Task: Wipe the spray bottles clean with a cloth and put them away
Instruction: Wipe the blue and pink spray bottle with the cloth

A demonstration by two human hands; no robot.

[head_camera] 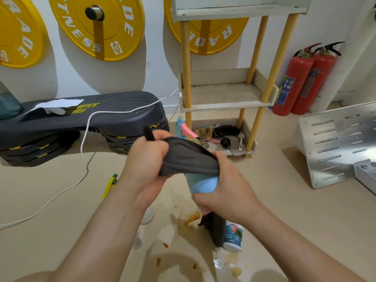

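Both hands are up in front of the shelf [223, 100], and the blue bottle [203, 184] is in the air between them, well short of the shelf's bottom tier. The right hand [225, 188] has its fingers curled tight round the bottle's lower end, a firm grip. The left hand [146, 157] is clenched on the cloth [189, 157], a dark grey one bunched over the upper part of the bottle, so the nozzle is hidden. The cloth's lower edge meets the right hand's thumb.

Just beside the shelf's front left leg a pink-trigger bottle [182, 127] stands on the floor [284, 200]. The shelf's bottom tier is full of clutter, a spoon among it; the middle tier shows only bare board.

Left of the shelf sits a black step [91, 119] with a white cable [87, 127] trailing over it and down to the floor. Right of the shelf, against the wall, two red extinguishers [295, 78]. Behind the shelf and to its left, yellow plates [97, 27] hang on the wall.

Nearer than the shelf, under the right forearm, a white bottle [233, 235] with a 99.9 label is just beside a dark bottle [217, 226]; whether they touch cannot be told. Brown stains [191, 218] spread over the floor around them
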